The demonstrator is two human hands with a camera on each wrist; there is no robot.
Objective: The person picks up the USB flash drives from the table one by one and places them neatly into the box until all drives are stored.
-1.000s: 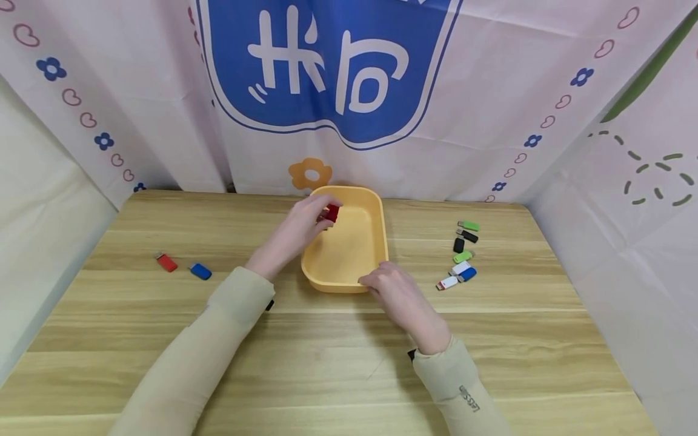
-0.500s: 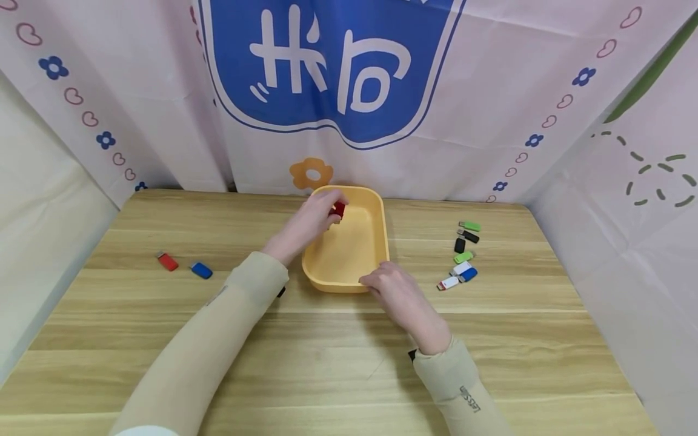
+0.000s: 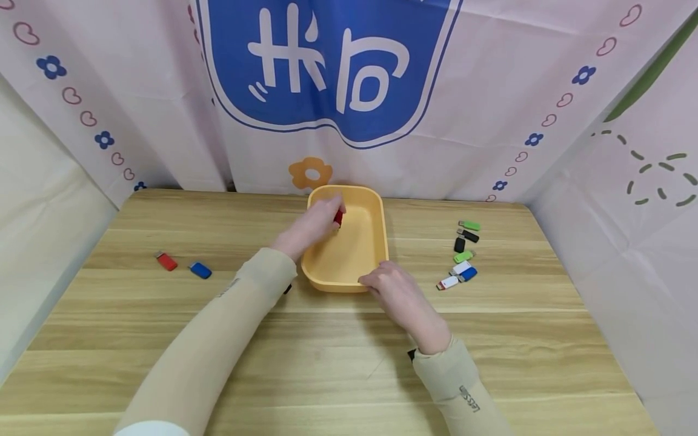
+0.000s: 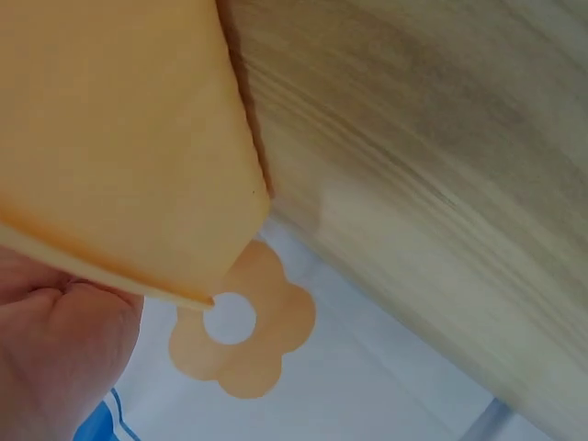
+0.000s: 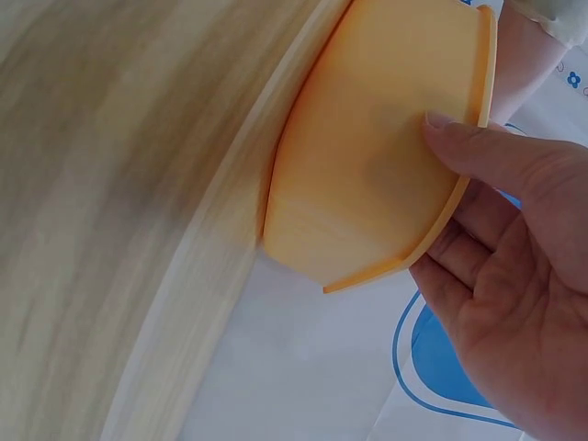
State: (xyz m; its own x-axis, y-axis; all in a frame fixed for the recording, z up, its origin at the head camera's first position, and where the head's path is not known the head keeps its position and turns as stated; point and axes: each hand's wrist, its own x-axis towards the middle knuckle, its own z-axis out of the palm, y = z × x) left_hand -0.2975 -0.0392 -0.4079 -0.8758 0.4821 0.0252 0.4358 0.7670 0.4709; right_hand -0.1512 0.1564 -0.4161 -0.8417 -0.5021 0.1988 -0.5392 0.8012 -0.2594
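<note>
My left hand reaches over the left side of a yellow plastic box and pinches a red USB stick inside it. Most of that stick is hidden by the fingers. In the left wrist view the box's outer wall covers the fingers, and only part of the hand shows past the rim. At the box's near right corner my right hand grips the rim. The right wrist view shows its thumb against the outer wall and the other fingers over the rim.
A red USB stick and a blue one lie on the wooden table at the left. Several more, among them a green one and a white one, lie at the right. A printed curtain hangs behind.
My left hand has moved right and lower into the box, still pinching the red USB stick. The right hand stays on the rim.
</note>
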